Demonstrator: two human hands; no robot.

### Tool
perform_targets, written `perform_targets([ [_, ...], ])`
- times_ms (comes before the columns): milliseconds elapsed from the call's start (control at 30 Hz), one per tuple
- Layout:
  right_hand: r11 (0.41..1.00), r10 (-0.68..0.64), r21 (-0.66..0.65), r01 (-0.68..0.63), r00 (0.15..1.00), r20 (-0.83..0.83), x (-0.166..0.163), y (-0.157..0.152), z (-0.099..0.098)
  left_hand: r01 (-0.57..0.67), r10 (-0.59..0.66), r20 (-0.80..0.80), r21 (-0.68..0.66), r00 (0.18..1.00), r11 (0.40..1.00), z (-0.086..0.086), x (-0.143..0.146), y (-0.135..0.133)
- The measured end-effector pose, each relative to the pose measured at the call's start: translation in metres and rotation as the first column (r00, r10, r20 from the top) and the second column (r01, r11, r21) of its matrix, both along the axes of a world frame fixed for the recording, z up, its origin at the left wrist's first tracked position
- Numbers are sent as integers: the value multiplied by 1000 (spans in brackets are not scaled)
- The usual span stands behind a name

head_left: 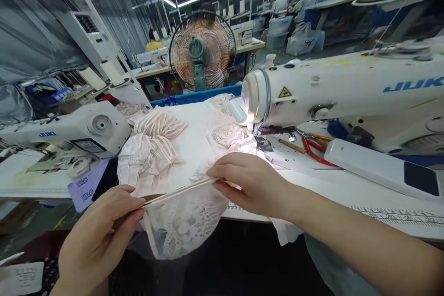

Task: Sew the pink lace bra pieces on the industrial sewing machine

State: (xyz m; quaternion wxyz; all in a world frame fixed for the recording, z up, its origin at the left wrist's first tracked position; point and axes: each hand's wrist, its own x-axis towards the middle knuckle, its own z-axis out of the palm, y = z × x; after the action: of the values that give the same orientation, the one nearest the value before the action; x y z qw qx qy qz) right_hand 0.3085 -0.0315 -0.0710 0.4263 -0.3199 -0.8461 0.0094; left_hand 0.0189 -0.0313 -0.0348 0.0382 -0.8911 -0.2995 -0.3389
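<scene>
A pale lace garment piece point(189, 222) hangs at the table's front edge, its straight upper edge stretched between both hands. My left hand point(100, 226) pinches the left end of that edge between thumb and fingers. The right end is pinched by my right hand point(246, 182), just in front of the sewing machine point(294, 88). More pale lace fabric point(227, 135) lies under the lit needle area, beyond my right hand. Left of it, a pile of folded lace pieces point(149, 155) rests on the white tabletop point(194, 120).
Red-handled scissors point(314, 150) and a white handheld device point(378, 166) lie at the right by the machine base. Another sewing machine point(65, 132) stands at the left. A fan point(203, 51) is behind the table. People work in the background.
</scene>
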Motion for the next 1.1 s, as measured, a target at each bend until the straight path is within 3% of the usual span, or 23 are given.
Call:
perform_targets([
  [200,993,-67,-91,75,993,93,2,-26,28,107,-104,48,-46,993,993,15,0,-1],
  [400,973,-141,-172,156,985,96,1,-42,37,115,-111,58,-80,992,990,18,10,11],
  [533,964,-194,-164,208,976,98,5,-54,39,214,-206,68,-136,976,967,23,15,14],
  [733,956,-244,-124,267,954,175,19,-75,50,381,-427,-216,-224,878,897,43,25,14],
  [900,966,-186,-135,219,957,221,25,-85,59,369,-437,-322,-252,840,895,56,43,15],
  [1000,942,-107,-287,175,965,238,35,-90,56,412,-514,-228,-376,827,830,58,53,13],
  [1100,891,-41,-429,148,968,248,46,-94,47,448,-606,-125,-560,786,697,54,61,12],
])
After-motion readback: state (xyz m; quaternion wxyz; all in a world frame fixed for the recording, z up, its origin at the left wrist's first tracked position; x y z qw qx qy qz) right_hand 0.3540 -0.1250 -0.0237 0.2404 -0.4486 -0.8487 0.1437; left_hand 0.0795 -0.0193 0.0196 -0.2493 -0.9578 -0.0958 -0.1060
